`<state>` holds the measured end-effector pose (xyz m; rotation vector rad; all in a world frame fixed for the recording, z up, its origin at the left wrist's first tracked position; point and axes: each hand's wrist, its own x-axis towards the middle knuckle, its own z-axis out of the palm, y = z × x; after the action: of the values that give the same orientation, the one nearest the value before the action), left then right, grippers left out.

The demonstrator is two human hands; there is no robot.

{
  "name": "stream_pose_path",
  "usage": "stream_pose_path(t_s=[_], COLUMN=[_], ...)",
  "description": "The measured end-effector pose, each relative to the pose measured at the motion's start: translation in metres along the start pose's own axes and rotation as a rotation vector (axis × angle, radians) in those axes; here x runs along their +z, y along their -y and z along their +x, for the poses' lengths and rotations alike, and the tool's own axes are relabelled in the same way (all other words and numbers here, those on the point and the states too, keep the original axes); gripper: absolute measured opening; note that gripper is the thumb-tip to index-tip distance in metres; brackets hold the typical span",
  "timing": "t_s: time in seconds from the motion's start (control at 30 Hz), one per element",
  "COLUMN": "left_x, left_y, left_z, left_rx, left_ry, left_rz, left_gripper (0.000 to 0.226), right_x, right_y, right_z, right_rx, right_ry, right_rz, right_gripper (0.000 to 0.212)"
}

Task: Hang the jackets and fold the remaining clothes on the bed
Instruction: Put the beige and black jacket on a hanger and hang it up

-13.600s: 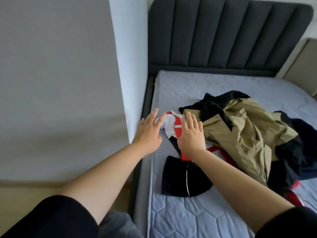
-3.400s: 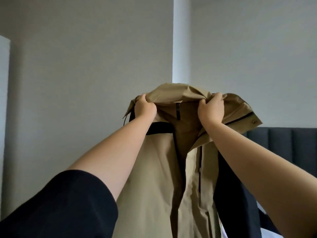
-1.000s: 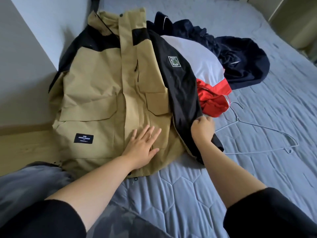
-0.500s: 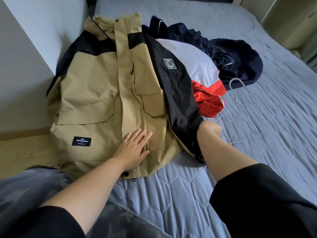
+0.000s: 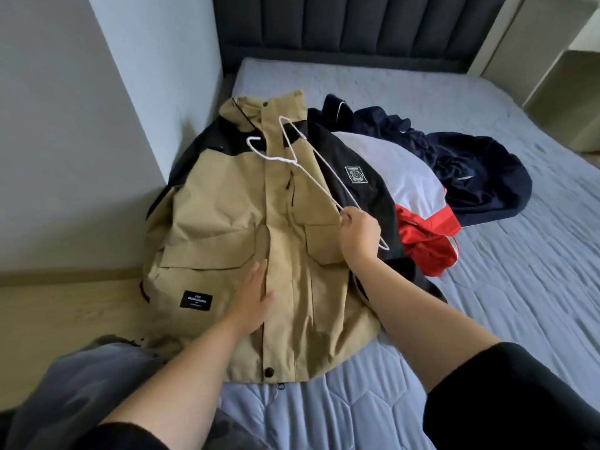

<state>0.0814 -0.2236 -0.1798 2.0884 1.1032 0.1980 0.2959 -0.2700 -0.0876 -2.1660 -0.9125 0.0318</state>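
A tan and black jacket [image 5: 227,228] lies spread front-up on the left side of the bed [image 5: 503,303]. My left hand [image 5: 255,295] rests flat on its lower front, fingers straight. My right hand [image 5: 358,230] grips a white wire hanger [image 5: 302,157] by one end and holds it above the jacket's chest, its hook pointing toward the collar. To the right of the jacket lies a pile: a white and red garment [image 5: 412,190] and dark navy clothes [image 5: 480,177].
A grey wall corner [image 5: 130,108] stands close on the left, with wooden floor [image 5: 58,319] below it. A dark padded headboard [image 5: 357,24] closes the far end. A beige cabinet [image 5: 558,76] stands at the far right. Bare mattress spreads to the right.
My right hand has let go of the jacket's black sleeve, picked the wire hanger up off the mattress and brought it over the jacket. My left hand stays pressed on the jacket front.
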Motion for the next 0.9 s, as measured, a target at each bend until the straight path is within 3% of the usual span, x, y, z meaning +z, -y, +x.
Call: stream_pose_path(t_s=[0.17,0.27,0.33,0.43,0.53,0.67,0.77,0.9], left_x=[-0.029,-0.048,-0.061,-0.079,-0.086,-0.082,-0.08,-0.074], left_y=[-0.004,-0.002,-0.001,0.0,-0.003,-0.007,-0.01,-0.019], left_z=[0.009,0.012,0.014,0.015,0.015,0.013,0.017,0.025], left_rx=[-0.199,-0.327,-0.349,-0.307,-0.288,-0.373,-0.342,-0.32], left_ry=[-0.179,-0.185,-0.181,-0.245,-0.28,-0.3,-0.281,-0.187], left_rz=[-0.5,-1.091,-1.503,-1.784,-1.83,-1.651,-1.573,-1.399], left_gripper=[0.056,0.046,0.042,0.028,0.017,0.033,0.035,0.033], right_x=[0.008,0.007,0.008,0.012,0.018,0.028,0.034,0.052], right_y=[0.049,0.064,0.063,0.048,0.028,0.019,0.029,0.055], right_z=[-0.003,0.001,0.005,0.006,-0.003,-0.011,-0.007,0.002], right_rx=[-0.139,-0.086,-0.053,-0.042,-0.013,0.115,0.059,-0.065], right_ry=[-0.133,-0.145,-0.112,0.028,0.133,0.149,0.111,0.181], right_rz=[0.268,0.34,0.262,-0.017,-0.191,-0.157,-0.131,-0.073], right_gripper=[0.021,0.023,0.025,0.028,0.032,0.023,0.017,0.021])
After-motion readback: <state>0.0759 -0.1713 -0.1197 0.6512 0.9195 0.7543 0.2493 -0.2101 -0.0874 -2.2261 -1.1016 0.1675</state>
